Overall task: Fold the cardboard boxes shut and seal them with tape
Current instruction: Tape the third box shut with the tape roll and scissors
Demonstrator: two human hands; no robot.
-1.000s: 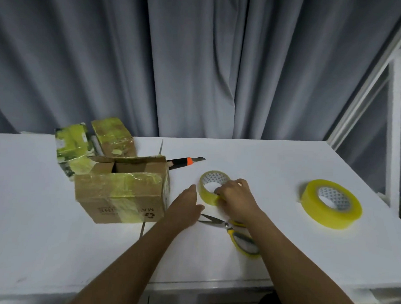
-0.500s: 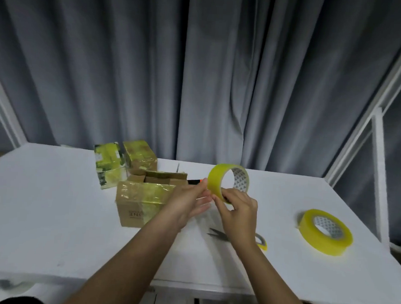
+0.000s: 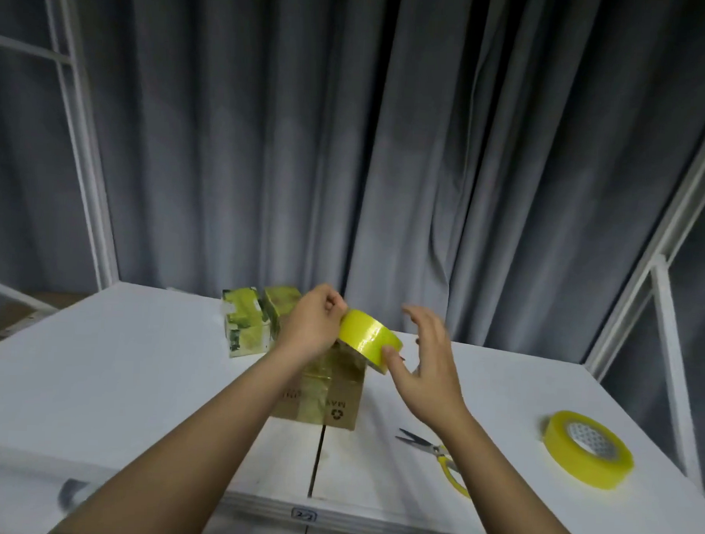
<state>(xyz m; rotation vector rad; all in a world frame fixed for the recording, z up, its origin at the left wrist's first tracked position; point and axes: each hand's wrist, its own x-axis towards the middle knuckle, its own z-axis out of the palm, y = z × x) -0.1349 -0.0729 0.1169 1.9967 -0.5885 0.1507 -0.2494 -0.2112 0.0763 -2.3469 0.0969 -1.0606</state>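
A small yellow tape roll [image 3: 369,338] is held up above a brown cardboard box [image 3: 330,398] that has yellowish tape strips across its top and front. My left hand [image 3: 315,327] pinches the roll at its upper left edge with curled fingers. My right hand [image 3: 423,361] is at the roll's right end; its thumb touches the roll's lower edge and its fingers are spread and straight. The box top is partly hidden behind both hands and the roll.
Two smaller boxes [image 3: 247,323] wrapped in yellow tape stand behind the brown box at the left. Yellow-handled scissors [image 3: 436,449] lie near the white table's [image 3: 99,378] front edge. A larger tape roll [image 3: 588,455] lies flat at the right. White frame posts flank the table.
The roll was lifted from the table beside the scissors and now sits over the box. My left hand has taken its edge, my right hand's fingers have spread. The camera has tilted up.
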